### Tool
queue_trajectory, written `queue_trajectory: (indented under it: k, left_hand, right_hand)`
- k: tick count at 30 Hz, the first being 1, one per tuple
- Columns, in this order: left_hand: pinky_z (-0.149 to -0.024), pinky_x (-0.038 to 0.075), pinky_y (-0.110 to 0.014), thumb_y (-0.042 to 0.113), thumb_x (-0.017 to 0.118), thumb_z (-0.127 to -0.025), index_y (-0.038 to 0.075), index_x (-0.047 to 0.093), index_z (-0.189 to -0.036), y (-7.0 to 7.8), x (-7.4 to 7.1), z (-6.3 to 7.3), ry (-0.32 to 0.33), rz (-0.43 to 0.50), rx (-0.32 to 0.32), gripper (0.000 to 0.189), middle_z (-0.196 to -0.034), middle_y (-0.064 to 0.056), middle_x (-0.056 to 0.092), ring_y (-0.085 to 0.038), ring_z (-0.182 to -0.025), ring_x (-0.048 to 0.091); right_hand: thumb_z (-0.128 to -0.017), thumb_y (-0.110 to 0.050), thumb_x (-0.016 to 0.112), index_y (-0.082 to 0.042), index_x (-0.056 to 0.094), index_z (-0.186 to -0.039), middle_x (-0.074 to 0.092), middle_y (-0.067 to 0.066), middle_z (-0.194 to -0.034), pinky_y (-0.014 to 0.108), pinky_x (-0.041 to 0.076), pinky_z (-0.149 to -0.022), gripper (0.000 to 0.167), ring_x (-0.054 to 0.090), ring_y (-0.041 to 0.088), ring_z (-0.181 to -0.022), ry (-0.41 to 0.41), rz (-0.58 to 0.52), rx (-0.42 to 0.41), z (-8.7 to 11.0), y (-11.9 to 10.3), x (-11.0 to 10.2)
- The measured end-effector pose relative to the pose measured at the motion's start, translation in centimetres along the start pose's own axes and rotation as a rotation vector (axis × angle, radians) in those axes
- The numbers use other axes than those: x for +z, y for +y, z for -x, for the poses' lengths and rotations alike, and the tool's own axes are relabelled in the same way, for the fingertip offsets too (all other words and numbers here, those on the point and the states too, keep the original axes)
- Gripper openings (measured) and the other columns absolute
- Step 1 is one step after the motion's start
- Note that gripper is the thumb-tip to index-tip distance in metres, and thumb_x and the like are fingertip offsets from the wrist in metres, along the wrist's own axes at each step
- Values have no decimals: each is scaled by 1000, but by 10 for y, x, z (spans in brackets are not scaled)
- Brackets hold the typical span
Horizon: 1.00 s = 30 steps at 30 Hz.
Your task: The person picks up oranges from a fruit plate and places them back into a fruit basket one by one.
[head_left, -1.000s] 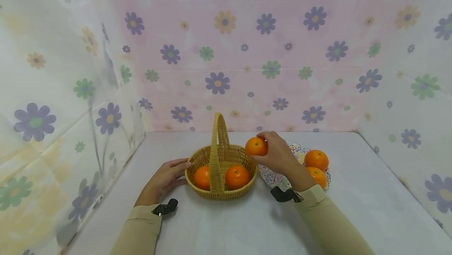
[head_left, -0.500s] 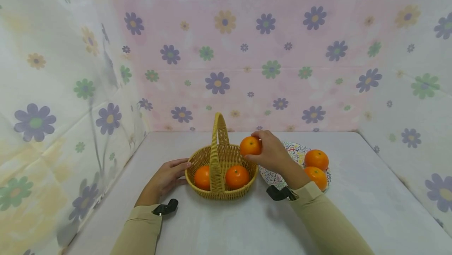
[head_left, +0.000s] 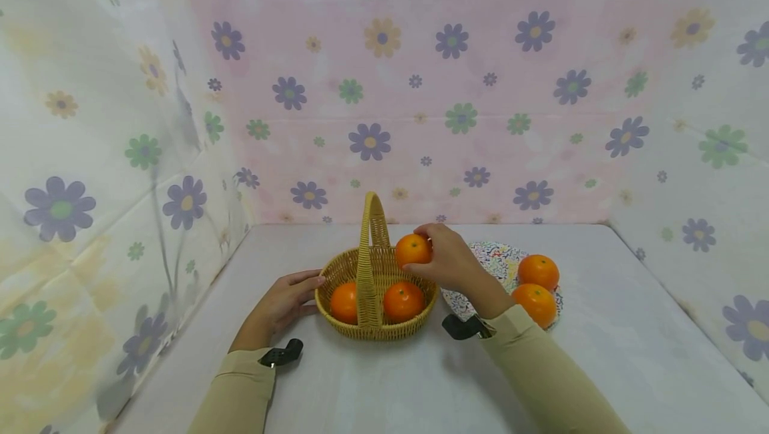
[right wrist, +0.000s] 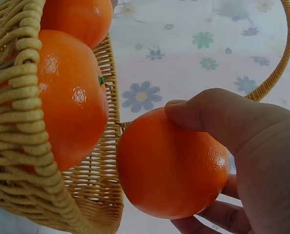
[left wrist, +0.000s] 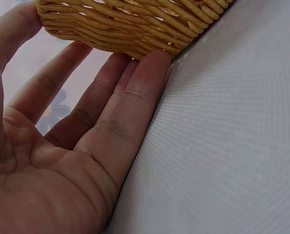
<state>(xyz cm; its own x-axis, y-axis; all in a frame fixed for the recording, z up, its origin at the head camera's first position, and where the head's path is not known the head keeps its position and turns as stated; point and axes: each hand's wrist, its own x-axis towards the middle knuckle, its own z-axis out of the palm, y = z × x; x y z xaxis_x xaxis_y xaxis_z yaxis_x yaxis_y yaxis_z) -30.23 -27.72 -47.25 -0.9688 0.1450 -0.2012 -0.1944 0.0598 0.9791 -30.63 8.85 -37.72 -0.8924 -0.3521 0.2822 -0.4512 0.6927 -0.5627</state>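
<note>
My right hand holds an orange between thumb and fingers, over the right rear part of a wicker basket. In the right wrist view the held orange hangs beside two oranges, the nearer one large behind the woven rim. These two lie inside the basket: a left orange, partly behind the handle, and a right orange. My left hand rests its outstretched fingers against the basket's left side. The left wrist view shows those fingertips at the woven wall.
Right of the basket lies a speckled, colourful plate bearing two more oranges, a rear one and a front one. The basket's tall arched handle rises left of the held orange. Flower-patterned cloth walls the white table at back and sides.
My right hand has carried the orange leftward, from the basket's right rim to over its inside. My left hand and the basket have stayed in place.
</note>
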Motion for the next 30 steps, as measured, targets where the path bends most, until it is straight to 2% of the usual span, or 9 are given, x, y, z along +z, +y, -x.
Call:
queue_trajectory:
  k: [14,22,30]
  left_hand:
    - [-96,61,-46,38,76,-95,5,55,-148,0,0,0,-1,-12,2,66,-149,-14,58,-23,-120,68]
    - [-97,60,-47,39,77,-94,6,55,-148,0,0,-1,-4,-13,-4,68,-149,-15,57,-23,-120,68]
    - [-96,61,-46,38,77,-94,5,55,-148,0,0,-1,-2,-3,-5,67,-148,-14,59,-23,-118,69]
  right_hand:
    - [-83,-43,86,-10,60,-138,66,5,-127,40,60,-95,70,62,20,-107,-95,-21,26,-12,-16,13]
    - [-82,-42,87,-11,62,-137,68,2,-121,39,60,-94,68,62,18,-105,-142,-34,32,-20,-20,25]
    - [-83,-43,87,-10,59,-143,68,3,-128,40,58,-98,74,63,19,-110,-191,-30,16,-24,-25,38]
